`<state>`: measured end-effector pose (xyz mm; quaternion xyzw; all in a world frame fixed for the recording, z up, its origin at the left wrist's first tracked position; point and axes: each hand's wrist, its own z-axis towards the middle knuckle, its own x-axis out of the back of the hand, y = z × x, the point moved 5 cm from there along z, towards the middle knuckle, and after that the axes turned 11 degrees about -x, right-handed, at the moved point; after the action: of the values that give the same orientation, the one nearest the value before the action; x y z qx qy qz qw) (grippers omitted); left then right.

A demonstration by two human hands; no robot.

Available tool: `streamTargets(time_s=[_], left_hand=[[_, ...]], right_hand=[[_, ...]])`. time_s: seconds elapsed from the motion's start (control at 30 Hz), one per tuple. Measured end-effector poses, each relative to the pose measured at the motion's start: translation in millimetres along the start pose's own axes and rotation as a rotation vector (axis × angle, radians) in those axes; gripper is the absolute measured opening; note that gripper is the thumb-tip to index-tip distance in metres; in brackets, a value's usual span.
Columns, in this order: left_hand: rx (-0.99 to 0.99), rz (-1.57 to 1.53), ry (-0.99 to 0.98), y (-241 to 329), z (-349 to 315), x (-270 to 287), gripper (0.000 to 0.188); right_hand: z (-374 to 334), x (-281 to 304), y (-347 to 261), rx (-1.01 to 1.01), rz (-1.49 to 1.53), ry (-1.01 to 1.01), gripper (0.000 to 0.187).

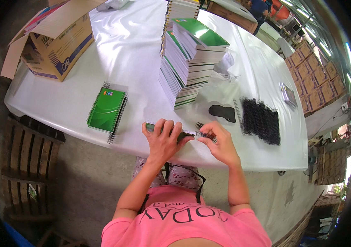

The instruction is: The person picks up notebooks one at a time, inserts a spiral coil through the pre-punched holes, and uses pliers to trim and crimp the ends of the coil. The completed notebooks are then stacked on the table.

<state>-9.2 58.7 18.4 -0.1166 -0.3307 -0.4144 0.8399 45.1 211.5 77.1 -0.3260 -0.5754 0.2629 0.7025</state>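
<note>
Curling inward, both hands (162, 140) (222, 145) grasp a notebook (183, 135).

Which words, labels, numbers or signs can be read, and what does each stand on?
Wording is not copied here; only its place is given.
Pink shirt: large dark lettering, upside down in this view.
Cardboard box: dark blue print and a round emblem; smallest print blurred.
Green notebook: small multicoloured lettering near its top edge.
Stacked cartons: marks too small to read.
Booklet under the left hand: mostly covered, nothing legible.
</note>
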Motion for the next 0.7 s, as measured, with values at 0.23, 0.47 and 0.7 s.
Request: streamTargets(time_s=[0.23, 0.47, 0.7], left_hand=[[-0.021, -0.041, -0.003, -3.1, -3.5, 0.4, 0.051], [0.045, -0.19, 0.056, -8.6, 5.3, 10.7, 0.055], [0.023, -0.207, 0.028, -10.6, 4.0, 13.3, 0.054]], right_hand=[[17.3, -19.4, 25.9, -0.411, 0.228, -0.458, 0.028], [47.0, 48.6, 94.1, -0.12, -0.697, 0.068, 0.055], [46.4, 44.4, 117.0, 0.009, -0.507, -0.012, 0.063]])
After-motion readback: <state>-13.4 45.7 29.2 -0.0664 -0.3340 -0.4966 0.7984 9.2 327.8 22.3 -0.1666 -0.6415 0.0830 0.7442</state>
